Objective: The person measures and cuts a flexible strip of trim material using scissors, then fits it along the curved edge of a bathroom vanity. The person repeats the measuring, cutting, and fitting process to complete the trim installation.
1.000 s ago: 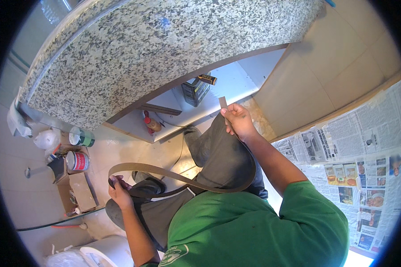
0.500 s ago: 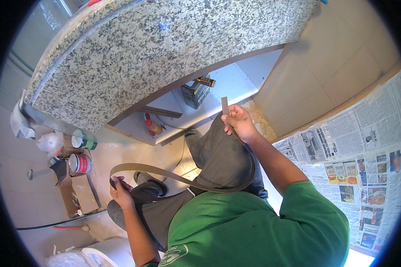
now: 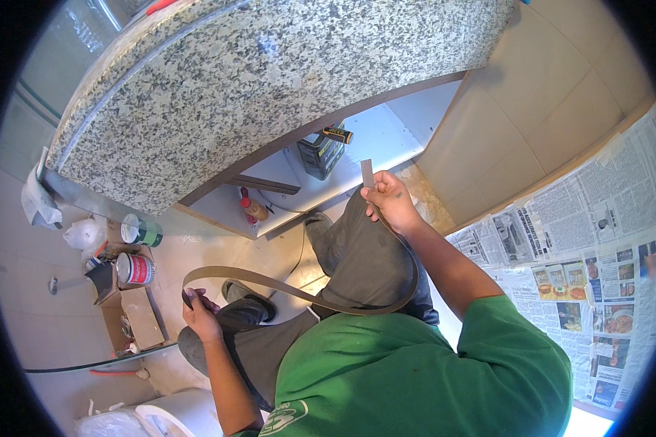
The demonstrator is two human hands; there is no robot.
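A long, flexible brown edge-banding strip (image 3: 266,279) hangs in a loose loop between my hands, over my lap. My right hand (image 3: 392,202) pinches it close to one end, and that short end sticks up past my thumb toward the cabinet. On the left, above my knee, my left hand (image 3: 201,315) is closed on the strip where it bends back. Part of the strip past the left hand is lost against my dark trousers. In front of my right hand is the open cabinet (image 3: 386,140) under the granite counter.
The speckled granite countertop (image 3: 284,95) overhangs the cabinet. Inside stand a dark box (image 3: 319,156) with a black-and-orange item on top, and a small red-capped bottle (image 3: 254,207). Paint cans (image 3: 135,269) and a cardboard box (image 3: 142,317) sit at left. Newspaper (image 3: 561,255) covers a panel at right.
Almost nothing differs. The view has shifted very slightly, and both hands keep their hold on the strip in nearly the same place.
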